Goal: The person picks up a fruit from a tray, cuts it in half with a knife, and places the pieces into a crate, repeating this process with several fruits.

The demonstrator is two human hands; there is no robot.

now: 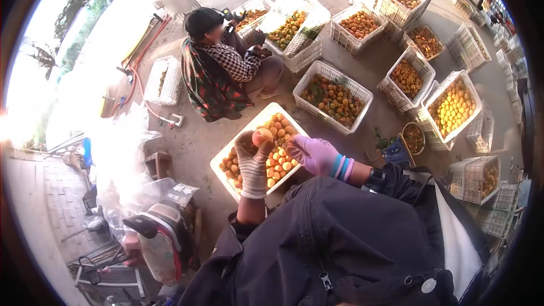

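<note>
My left hand (pixel 252 161), in a white knitted glove, is raised over a white crate (pixel 222 161) of orange fruit and grips one pale orange fruit (pixel 262 136) at its fingertips. Just to the right of that fruit is my right hand (pixel 313 154), in a purple glove with striped cuff, fingers curled; whether it holds anything cannot be told. Both hands hover above the crate, which lies on the concrete floor in front of my dark jacket.
Another person (pixel 218 65) in a checked shirt and dark cap sits beyond the crate, handling fruit. Several white crates (pixel 332 100) of orange and yellow fruit ring the floor to the right. A small round basket (pixel 413 137) stands right. Plastic bags and a sprayer lie left.
</note>
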